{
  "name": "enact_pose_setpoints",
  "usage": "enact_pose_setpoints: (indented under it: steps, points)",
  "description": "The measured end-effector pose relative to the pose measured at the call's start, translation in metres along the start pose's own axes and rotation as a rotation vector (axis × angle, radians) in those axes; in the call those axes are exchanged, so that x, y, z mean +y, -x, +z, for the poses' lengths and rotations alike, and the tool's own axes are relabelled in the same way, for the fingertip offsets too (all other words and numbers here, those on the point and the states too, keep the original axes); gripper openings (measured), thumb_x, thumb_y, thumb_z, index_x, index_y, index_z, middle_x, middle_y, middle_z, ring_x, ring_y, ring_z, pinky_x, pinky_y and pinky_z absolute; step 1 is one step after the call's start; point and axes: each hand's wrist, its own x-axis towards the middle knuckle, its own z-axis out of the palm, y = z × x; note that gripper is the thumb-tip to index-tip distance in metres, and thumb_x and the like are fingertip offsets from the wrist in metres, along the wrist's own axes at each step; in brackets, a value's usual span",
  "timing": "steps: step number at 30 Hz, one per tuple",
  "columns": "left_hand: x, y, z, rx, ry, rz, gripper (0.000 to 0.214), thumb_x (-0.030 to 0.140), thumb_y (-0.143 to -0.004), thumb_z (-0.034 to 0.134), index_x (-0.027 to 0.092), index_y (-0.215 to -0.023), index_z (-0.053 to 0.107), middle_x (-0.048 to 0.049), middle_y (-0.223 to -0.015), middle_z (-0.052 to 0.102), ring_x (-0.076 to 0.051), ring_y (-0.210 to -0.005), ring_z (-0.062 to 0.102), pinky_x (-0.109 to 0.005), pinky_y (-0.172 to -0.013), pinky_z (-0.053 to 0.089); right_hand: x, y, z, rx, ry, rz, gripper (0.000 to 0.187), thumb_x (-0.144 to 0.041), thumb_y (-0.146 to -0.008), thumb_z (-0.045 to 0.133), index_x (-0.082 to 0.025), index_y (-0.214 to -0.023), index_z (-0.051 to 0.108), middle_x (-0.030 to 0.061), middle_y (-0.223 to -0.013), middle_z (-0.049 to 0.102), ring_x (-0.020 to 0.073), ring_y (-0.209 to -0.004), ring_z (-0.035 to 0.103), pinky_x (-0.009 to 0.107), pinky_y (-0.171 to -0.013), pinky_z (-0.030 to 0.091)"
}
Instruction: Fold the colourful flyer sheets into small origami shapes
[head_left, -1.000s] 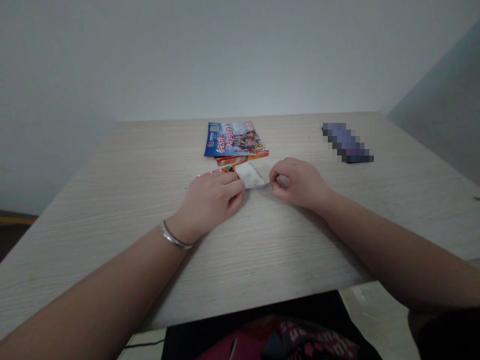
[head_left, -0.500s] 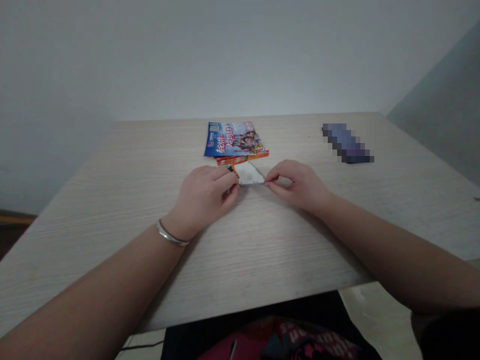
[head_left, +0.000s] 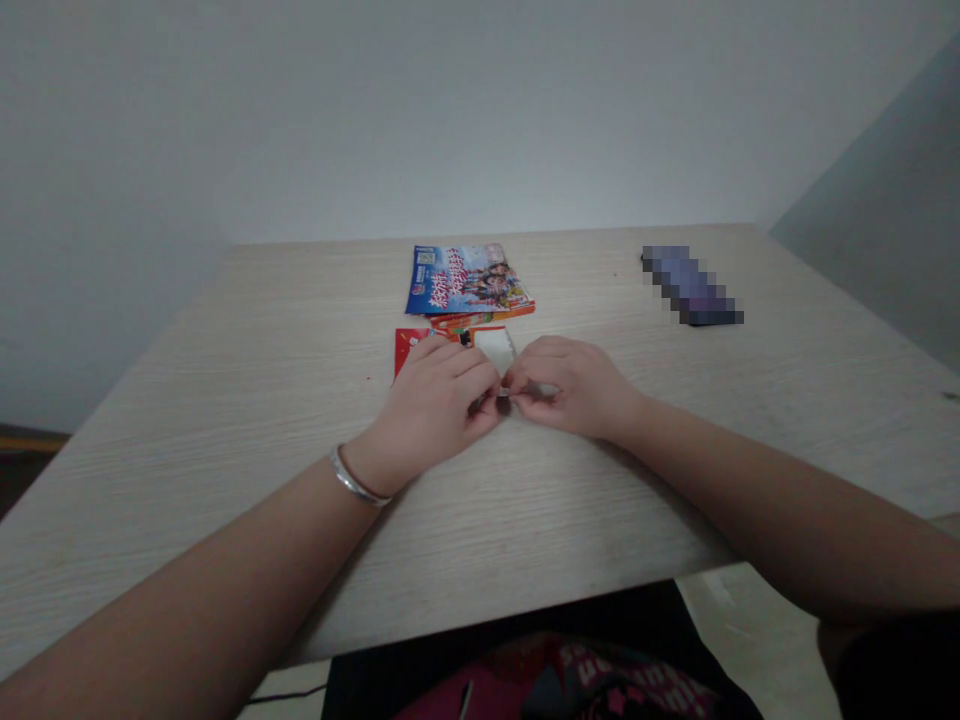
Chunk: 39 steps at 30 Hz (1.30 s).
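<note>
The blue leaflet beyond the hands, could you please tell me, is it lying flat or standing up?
The leaflet lies flat, printed face up, overlapping orange paper.

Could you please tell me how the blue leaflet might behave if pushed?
The blue leaflet looks thin, so it is probably light and bendy. It may slide over the orange paper showing beneath. Lying flat, it seems unlikely to roll.

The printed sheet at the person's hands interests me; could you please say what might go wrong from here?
The left hand and right hand pinch close together at the near edge of the printed sheet, so uneven pulling might tear or crease it. The left hand also hides part of it, so a crooked edge there could go unnoticed. The stack of leaflets lies just beyond, so a forward push might shift it.
</note>
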Motion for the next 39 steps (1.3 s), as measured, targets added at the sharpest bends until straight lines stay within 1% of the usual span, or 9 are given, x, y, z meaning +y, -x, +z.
enact_pose_setpoints:
  steps: [3, 7, 12, 19, 25, 29, 32, 37, 39]
  points:
    - [-0.002, 0.001, 0.000, -0.036, -0.016, -0.007, 0.012, 0.018, -0.082, 0.050, 0.019, -0.073, 0.059, -0.0032, -0.075, 0.066, -0.021, -0.075, 0.060, -0.039, -0.078, 0.043, 0.004, 0.002, 0.000, 0.003, -0.076, -0.004, 0.009, -0.018, -0.082, 0.058, -0.022, -0.079, 0.065, 0.0014, -0.089, 0.077, 0.0175, -0.087, 0.069, 0.033, -0.085, 0.050]
    - [-0.006, 0.001, -0.001, -0.046, -0.060, 0.009, 0.010, 0.017, -0.080, 0.051, 0.019, -0.074, 0.059, -0.0031, -0.073, 0.066, -0.021, -0.074, 0.060, -0.040, -0.078, 0.043, 0.010, 0.006, 0.000, 0.009, -0.167, -0.012, 0.009, -0.014, -0.078, 0.059, -0.022, -0.076, 0.061, 0.0012, -0.092, 0.078, 0.0173, -0.087, 0.070, 0.034, -0.085, 0.051]
    - [-0.011, 0.002, -0.002, -0.083, -0.089, 0.038, 0.013, 0.019, -0.082, 0.050, 0.019, -0.073, 0.059, -0.0045, -0.075, 0.067, -0.022, -0.075, 0.061, -0.041, -0.083, 0.045, 0.017, 0.011, -0.002, 0.030, -0.239, -0.031, 0.013, -0.011, -0.073, 0.060, -0.023, -0.072, 0.055, 0.0019, -0.093, 0.079, 0.0179, -0.085, 0.071, 0.035, -0.083, 0.052]
    - [-0.018, 0.003, -0.004, -0.122, -0.113, 0.064, 0.011, 0.020, -0.083, 0.052, 0.019, -0.073, 0.058, -0.0033, -0.075, 0.065, -0.022, -0.075, 0.060, -0.041, -0.088, 0.046, 0.021, 0.019, -0.011, 0.011, -0.314, 0.060, 0.016, -0.010, -0.071, 0.058, -0.023, -0.070, 0.048, 0.0040, -0.094, 0.079, 0.0190, -0.086, 0.071, 0.033, -0.076, 0.052]
    - [-0.024, 0.005, -0.003, -0.129, -0.105, 0.081, 0.009, 0.020, -0.081, 0.052, 0.020, -0.073, 0.057, -0.0022, -0.073, 0.064, -0.019, -0.071, 0.058, -0.039, -0.086, 0.045, 0.025, 0.023, -0.015, -0.017, -0.390, 0.109, 0.017, -0.011, -0.071, 0.057, -0.023, -0.071, 0.046, 0.0059, -0.098, 0.078, 0.0188, -0.089, 0.071, 0.032, -0.075, 0.052]
    - [-0.028, 0.004, -0.005, -0.127, -0.095, 0.103, 0.010, 0.019, -0.080, 0.050, 0.020, -0.072, 0.056, -0.0027, -0.073, 0.065, -0.019, -0.068, 0.057, -0.039, -0.082, 0.045, 0.028, 0.027, -0.018, -0.015, -0.397, 0.094, 0.017, -0.010, -0.069, 0.056, -0.023, -0.071, 0.045, 0.0064, -0.099, 0.077, 0.0195, -0.092, 0.070, 0.033, -0.078, 0.052]
    - [-0.030, 0.005, -0.007, -0.158, -0.086, 0.098, 0.010, 0.020, -0.081, 0.050, 0.020, -0.073, 0.057, -0.0027, -0.074, 0.066, -0.019, -0.069, 0.059, -0.038, -0.081, 0.045, 0.032, 0.030, -0.021, -0.011, -0.391, 0.053, 0.018, -0.010, -0.068, 0.055, -0.023, -0.070, 0.044, 0.0067, -0.099, 0.077, 0.0201, -0.094, 0.070, 0.035, -0.081, 0.051]
    - [-0.041, 0.009, -0.008, -0.288, -0.190, 0.093, 0.011, 0.021, -0.083, 0.053, 0.021, -0.074, 0.058, -0.0033, -0.074, 0.065, -0.020, -0.071, 0.059, -0.038, -0.079, 0.044, 0.038, 0.035, -0.027, -0.032, -0.325, 0.010, 0.022, -0.009, -0.065, 0.053, -0.024, -0.067, 0.038, 0.0073, -0.102, 0.077, 0.0197, -0.091, 0.068, 0.033, -0.077, 0.050]
    - [-0.046, 0.011, -0.009, -0.289, -0.248, 0.074, 0.011, 0.020, -0.084, 0.053, 0.020, -0.074, 0.059, -0.0051, -0.076, 0.066, -0.021, -0.071, 0.059, -0.039, -0.077, 0.044, 0.039, 0.035, -0.029, -0.050, -0.248, -0.006, 0.022, -0.009, -0.064, 0.054, -0.024, -0.067, 0.038, 0.0067, -0.101, 0.077, 0.0181, -0.085, 0.067, 0.031, -0.073, 0.048]
